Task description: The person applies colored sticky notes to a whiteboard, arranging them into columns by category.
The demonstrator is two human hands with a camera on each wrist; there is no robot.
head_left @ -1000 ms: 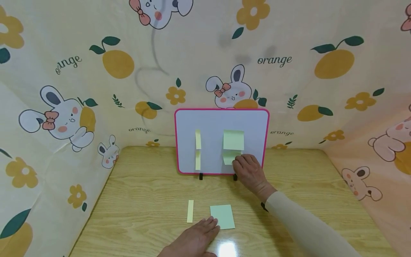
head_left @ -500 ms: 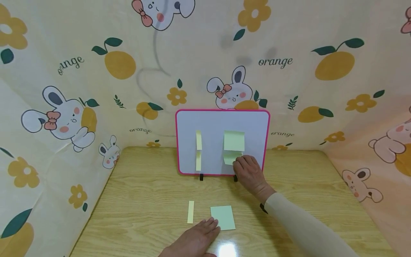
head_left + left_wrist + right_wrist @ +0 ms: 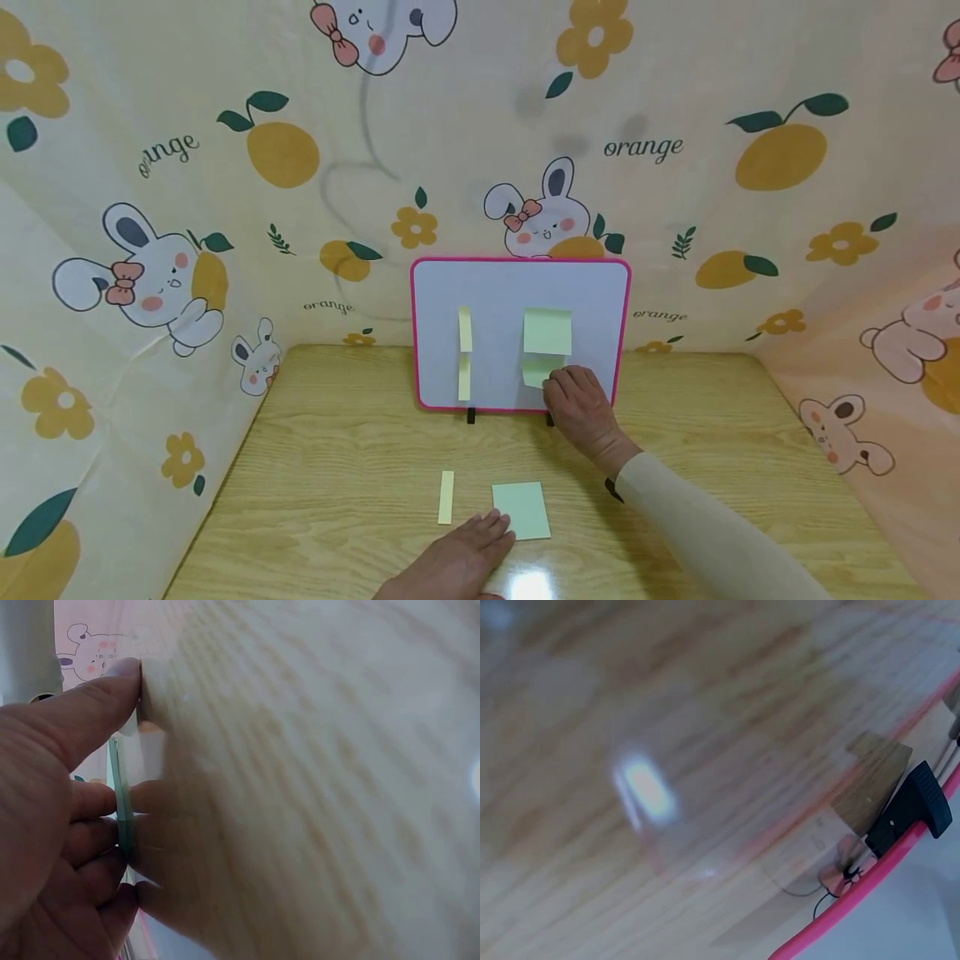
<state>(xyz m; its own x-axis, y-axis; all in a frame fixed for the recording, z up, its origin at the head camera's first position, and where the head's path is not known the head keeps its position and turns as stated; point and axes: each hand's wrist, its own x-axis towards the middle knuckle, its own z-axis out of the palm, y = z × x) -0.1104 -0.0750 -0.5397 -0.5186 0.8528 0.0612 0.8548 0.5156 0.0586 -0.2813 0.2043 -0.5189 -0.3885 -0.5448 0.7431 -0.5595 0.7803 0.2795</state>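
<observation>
A pink-framed whiteboard (image 3: 495, 283) stands upright at the back. Two green sticky notes are on its right half, an upper one (image 3: 547, 332) and a lower one (image 3: 536, 372). With curled fingers my right hand (image 3: 583, 412) holds the lower note at its right edge; the fingertips are hidden. My left hand (image 3: 459, 552) rests flat on the table, fingertips over the near left corner of a green sticky-note pad (image 3: 527, 507). In the left wrist view this pad (image 3: 121, 795) appears edge-on under the fingers. The right wrist view leaves the right hand out.
Two narrow yellow notes, one upper (image 3: 466, 330) and one lower (image 3: 465, 379), are on the board's left half. A narrow yellow pad (image 3: 446, 497) lies left of the green one. Black feet (image 3: 911, 810) support the board. A printed cloth (image 3: 442, 125) surrounds the wooden table (image 3: 337, 450).
The head view has tilted slightly, so the scene sits a little lower. Both hands and all the notes otherwise keep their places.
</observation>
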